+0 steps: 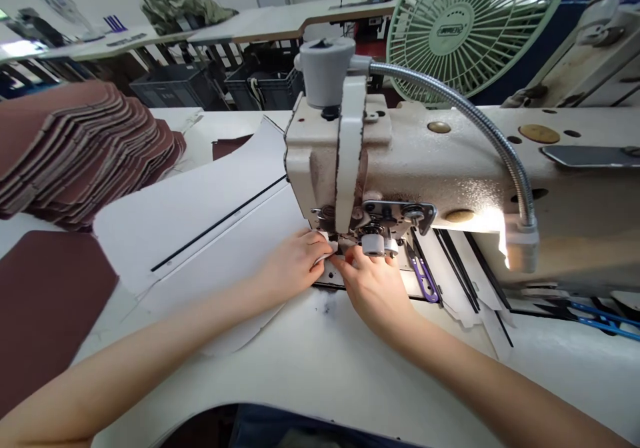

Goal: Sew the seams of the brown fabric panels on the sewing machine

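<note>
1. One white bench [345, 368] comes nearest, its curved front edge at the bottom; bare surface lies between the two forearms.
2. Two hands work close together at the needle area. The left hand [290, 261] has its fingers bent, pinching a small white fold [327, 253]. The right hand [377, 285] is curled, its fingertips partly hidden under the machine head; I cannot tell whether it grips anything.
3. One large white panel [200, 235] lies beneath the left forearm, one long black strip [220, 223] across it; its right end is hidden. Whether the fold belongs to it is unclear.
4. One single brown piece [50, 295], cut off at left, lies near the panel's edge.
5. Right of the right hand: one pair of purple snips [425, 278], then white and black strips [457, 275], overlapping too much to count.
6. One sewing machine [320, 148], cut off at right, leaves little room around the fingers.
7. One brown stack [90, 148], layers uncountable.
8. Behind: one large green fan [455, 31], two grey crates [173, 88].
</note>
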Available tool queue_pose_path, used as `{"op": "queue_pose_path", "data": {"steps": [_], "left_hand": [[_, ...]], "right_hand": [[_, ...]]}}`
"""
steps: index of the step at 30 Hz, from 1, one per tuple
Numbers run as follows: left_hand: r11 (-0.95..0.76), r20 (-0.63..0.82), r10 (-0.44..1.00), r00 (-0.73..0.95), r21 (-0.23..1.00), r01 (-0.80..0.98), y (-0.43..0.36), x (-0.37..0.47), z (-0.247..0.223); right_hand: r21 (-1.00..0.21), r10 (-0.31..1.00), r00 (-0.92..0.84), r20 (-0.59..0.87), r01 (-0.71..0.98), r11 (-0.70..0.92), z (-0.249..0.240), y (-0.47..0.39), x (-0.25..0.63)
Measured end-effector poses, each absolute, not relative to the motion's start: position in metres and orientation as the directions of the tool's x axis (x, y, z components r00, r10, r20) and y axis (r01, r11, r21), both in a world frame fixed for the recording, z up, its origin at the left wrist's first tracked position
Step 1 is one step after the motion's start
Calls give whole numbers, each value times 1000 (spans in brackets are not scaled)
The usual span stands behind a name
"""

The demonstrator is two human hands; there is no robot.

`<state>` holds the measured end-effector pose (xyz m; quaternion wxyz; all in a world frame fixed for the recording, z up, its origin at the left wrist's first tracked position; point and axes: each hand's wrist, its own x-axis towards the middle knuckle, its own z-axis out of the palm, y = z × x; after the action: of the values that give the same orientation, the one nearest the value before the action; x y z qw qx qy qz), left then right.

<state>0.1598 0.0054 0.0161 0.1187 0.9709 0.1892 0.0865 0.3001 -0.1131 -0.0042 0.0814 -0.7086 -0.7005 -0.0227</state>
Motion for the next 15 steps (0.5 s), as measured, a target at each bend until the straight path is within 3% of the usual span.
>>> {"op": "queue_pose_path", "data": {"steps": [5,15], "left_hand": [[-918,125,348,929,248,310,9,160,13],[-920,299,367,881,260,295,12,159,-10]], "right_hand": [[-70,993,41,113,997,-33,-5,-110,302],[-162,951,13,309,986,39,-15,-114,304]]}}
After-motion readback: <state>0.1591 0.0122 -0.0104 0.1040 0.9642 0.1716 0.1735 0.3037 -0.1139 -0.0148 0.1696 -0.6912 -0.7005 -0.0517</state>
